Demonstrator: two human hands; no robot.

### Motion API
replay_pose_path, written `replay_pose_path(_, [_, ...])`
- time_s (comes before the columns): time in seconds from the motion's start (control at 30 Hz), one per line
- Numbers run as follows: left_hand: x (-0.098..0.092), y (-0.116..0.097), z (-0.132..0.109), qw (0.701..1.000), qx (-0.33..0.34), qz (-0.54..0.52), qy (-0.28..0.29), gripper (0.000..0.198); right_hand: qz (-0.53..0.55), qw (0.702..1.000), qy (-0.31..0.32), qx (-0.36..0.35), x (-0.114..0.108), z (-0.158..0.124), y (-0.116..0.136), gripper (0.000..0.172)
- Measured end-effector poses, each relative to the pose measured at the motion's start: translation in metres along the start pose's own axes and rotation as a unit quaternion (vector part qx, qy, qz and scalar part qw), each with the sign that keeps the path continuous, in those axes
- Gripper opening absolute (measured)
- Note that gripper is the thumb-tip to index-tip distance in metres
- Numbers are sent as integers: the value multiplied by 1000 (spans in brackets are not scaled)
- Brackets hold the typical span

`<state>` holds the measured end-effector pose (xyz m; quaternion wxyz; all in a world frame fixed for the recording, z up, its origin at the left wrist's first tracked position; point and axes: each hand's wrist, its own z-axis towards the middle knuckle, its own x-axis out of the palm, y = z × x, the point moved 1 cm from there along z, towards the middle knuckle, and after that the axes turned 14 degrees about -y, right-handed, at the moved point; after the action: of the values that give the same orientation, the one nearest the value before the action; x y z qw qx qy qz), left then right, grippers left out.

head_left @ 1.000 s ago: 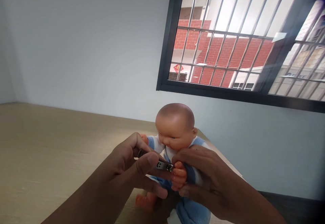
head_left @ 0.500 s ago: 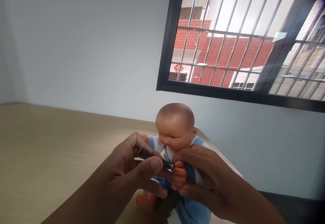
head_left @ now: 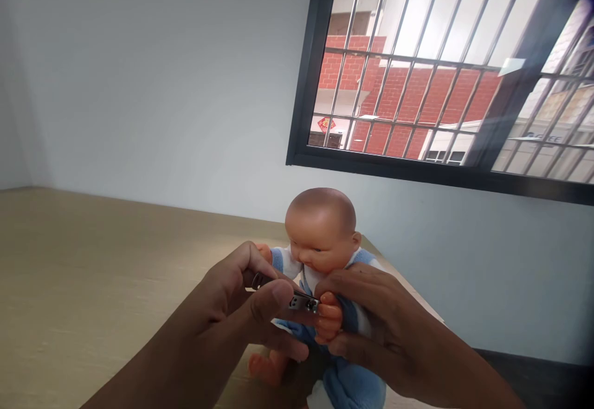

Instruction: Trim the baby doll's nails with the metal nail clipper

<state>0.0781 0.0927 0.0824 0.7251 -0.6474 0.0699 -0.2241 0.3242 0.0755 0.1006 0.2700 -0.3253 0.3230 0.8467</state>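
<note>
A baby doll (head_left: pixel 320 226) in a blue and white outfit sits upright on the wooden tabletop, facing me. Metal nail clippers (head_left: pixel 301 302) are pinched between the thumb and fingers of my left hand (head_left: pixel 245 301). Their jaw end is right at the fingers of the doll's hand (head_left: pixel 329 316); whether it touches them I cannot tell. My right hand (head_left: pixel 385 319) is closed around that same doll's hand and its wrist, fingers above and thumb below. Part of the doll's chest and arm is hidden behind my hands.
The pale wooden tabletop (head_left: pixel 116 285) stretches to the left and back to a white wall (head_left: pixel 162 87). A dark-framed window (head_left: pixel 417 171) with metal bars is in the wall at the upper right. The table's right edge runs just behind the doll.
My left thumb has drawn back slightly along the clippers, so more of their jaw end shows. The doll and my right hand have hardly moved.
</note>
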Motion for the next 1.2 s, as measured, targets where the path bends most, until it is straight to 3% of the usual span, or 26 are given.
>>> replay_pose_path(0.3, [-5,-1,2,999,-17,-4,29,36,-15,1000,15,9,-2,4,7,28])
replay_pose_path(0.6, [-10,-1,10,994,-55,-64,68,52,-10,1000,10,2,-3,5,5,28])
replay_pose_path(0.8, [-10,-1,8,995,-43,-47,78,41,-7,1000,6,5,-3,3,5,31])
replay_pose_path(1.2, [-9,-7,8,998,-25,8,56,41,-1,1000,8,12,-2,5,5,30])
